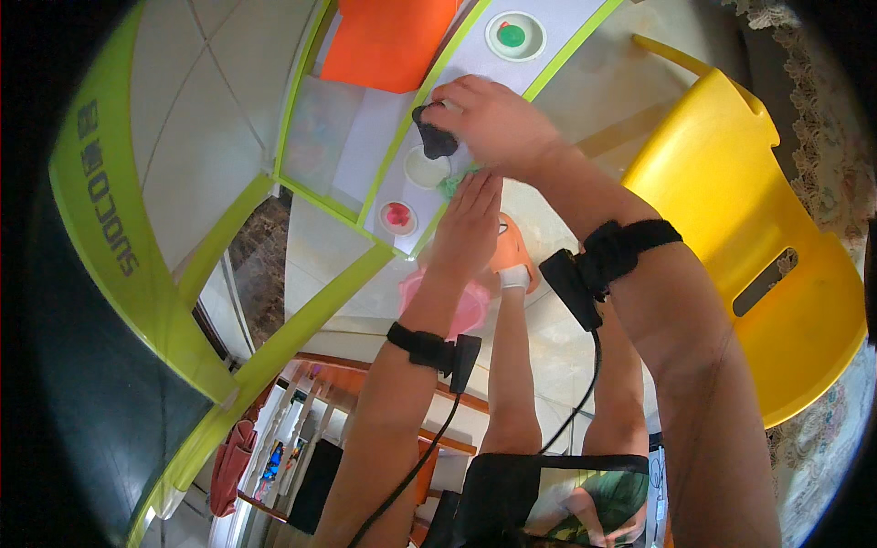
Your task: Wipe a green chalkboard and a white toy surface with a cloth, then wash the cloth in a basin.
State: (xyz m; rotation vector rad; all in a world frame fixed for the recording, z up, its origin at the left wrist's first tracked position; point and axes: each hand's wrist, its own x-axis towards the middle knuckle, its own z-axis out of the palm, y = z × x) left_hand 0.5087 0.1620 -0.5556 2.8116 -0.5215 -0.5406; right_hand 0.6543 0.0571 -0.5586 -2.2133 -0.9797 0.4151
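Observation:
My right hand (500,127) grips a soft-looking black item (436,135), perhaps a cloth, between thumb and fingers above the shelf (473,51) of a green-framed children's easel. Just below it is a white round cup (426,168), set into the shelf. My left hand (469,216) lies palm down at the shelf's near edge. Its fingertips meet a crumpled light-green piece (450,186); whether they pinch it is hidden. One white cup (397,218) to the left holds something red-pink. Another white cup (515,35) at the far end contains a green round piece and a bit of red.
An orange panel (390,44) and a translucent bin (318,130) sit beside the shelf. The dark easel board (103,411) rises at left. A yellow plastic chair (740,240) stands at right. Below are a pink basin (473,308) and an orange slipper (514,253). Cables trail from both wrist straps.

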